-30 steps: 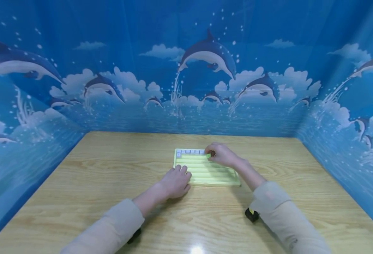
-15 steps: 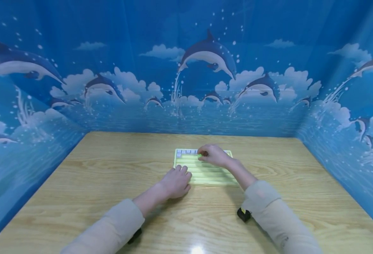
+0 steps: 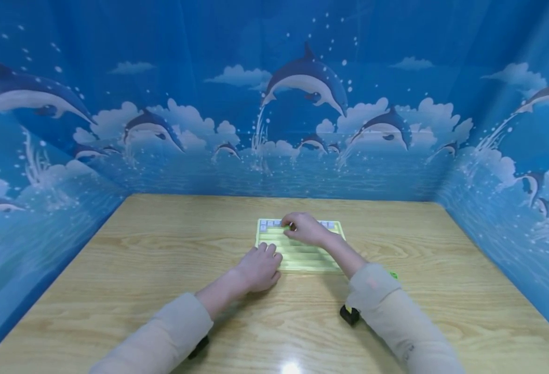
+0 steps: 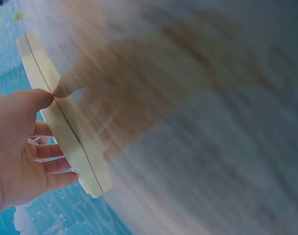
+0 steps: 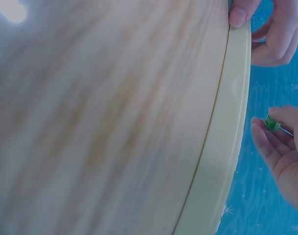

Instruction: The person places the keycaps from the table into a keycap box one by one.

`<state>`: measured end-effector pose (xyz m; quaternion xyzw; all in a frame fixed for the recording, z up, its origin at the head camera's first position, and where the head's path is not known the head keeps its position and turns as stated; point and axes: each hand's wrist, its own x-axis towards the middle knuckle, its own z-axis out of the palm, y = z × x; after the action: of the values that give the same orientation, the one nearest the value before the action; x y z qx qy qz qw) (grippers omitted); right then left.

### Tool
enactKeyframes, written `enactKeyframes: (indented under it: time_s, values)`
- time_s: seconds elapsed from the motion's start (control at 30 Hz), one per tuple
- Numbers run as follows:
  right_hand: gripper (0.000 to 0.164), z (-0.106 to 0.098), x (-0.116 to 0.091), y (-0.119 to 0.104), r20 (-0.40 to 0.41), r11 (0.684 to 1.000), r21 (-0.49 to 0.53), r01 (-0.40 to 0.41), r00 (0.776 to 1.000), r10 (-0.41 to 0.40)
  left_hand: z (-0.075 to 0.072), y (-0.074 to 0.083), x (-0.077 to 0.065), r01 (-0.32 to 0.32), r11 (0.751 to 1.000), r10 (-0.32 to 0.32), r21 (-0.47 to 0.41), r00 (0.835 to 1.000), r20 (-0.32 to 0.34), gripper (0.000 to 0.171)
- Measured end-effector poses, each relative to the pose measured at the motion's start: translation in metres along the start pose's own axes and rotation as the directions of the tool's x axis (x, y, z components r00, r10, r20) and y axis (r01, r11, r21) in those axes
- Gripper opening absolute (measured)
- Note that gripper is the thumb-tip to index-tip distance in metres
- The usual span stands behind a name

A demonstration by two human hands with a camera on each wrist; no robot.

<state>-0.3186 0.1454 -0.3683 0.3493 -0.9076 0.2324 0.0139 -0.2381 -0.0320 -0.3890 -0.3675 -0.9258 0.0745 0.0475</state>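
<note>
A pale yellow-green ridged tray (image 3: 297, 254) lies flat on the table, with small whitish marked tiles (image 3: 263, 227) along its back row and one below at the left end. My left hand (image 3: 257, 266) holds its front left corner; in the left wrist view the thumb (image 4: 41, 98) presses the front side and the fingers reach over the edge. Over the back row, my right hand (image 3: 306, 228) pinches a small green piece (image 5: 271, 123) between thumb and fingertips. The hand hides the middle tiles.
A bright green object (image 3: 393, 275) sits on the wooden table (image 3: 185, 239), partly behind the right sleeve. Dolphin-printed blue curtains (image 3: 274, 171) stand along the back and both sides. Black wrist devices (image 3: 349, 315) hang below the cuffs.
My right hand has moved left along the back row, uncovering tiles at the right end and the green object beside the sleeve. The left hand and tray have stayed put.
</note>
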Motion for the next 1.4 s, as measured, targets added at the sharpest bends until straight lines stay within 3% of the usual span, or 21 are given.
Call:
enactKeyframes:
  time_s: [0.17,0.37,0.5,0.63,0.77,0.97,1.1,1.27,1.4]
  values:
    - [0.023,0.000,0.004,-0.004,0.025,1.000,0.001,-0.030,0.999,0.029,0.000,0.002,0.000,-0.003,1.000,0.003,0.009,1.000,-0.006,0.031]
    - [0.019,-0.002,0.013,-0.006,0.052,0.999,-0.034,-0.001,0.999,0.003,0.000,0.002,0.000,0.001,1.000,-0.001,0.030,1.000,0.005,0.033]
    - [0.018,0.000,0.018,-0.008,0.046,0.998,-0.032,-0.049,0.998,0.050,0.000,0.002,-0.001,0.003,1.000,-0.003,0.026,1.000,-0.002,0.032]
    - [0.017,0.001,0.020,-0.011,0.043,0.989,0.068,-0.130,0.991,0.127,0.003,0.002,-0.002,-0.010,1.000,0.010,0.023,1.000,-0.012,0.031]
    - [0.016,0.003,0.023,-0.012,0.044,0.961,0.191,-0.200,0.980,0.195,0.003,0.002,-0.001,-0.018,0.999,0.019,0.046,1.000,-0.021,0.030]
    - [0.024,0.005,0.030,-0.012,0.035,0.916,0.319,-0.243,0.969,0.245,0.003,-0.001,0.000,-0.028,0.997,0.032,0.077,0.998,-0.050,0.030]
    - [0.027,0.006,0.033,-0.013,0.036,0.931,0.283,-0.232,0.972,0.231,0.003,-0.002,0.000,-0.021,0.997,0.025,0.076,0.998,-0.055,0.030]
    - [0.025,0.010,0.036,-0.014,0.042,0.969,0.142,-0.201,0.980,0.197,0.001,-0.001,0.000,-0.010,0.998,0.012,0.057,0.999,-0.039,0.029]
    - [0.023,0.013,0.037,-0.014,0.042,0.982,0.060,-0.180,0.983,0.178,0.000,0.000,-0.001,-0.008,0.998,0.010,0.066,0.999,-0.035,0.029]
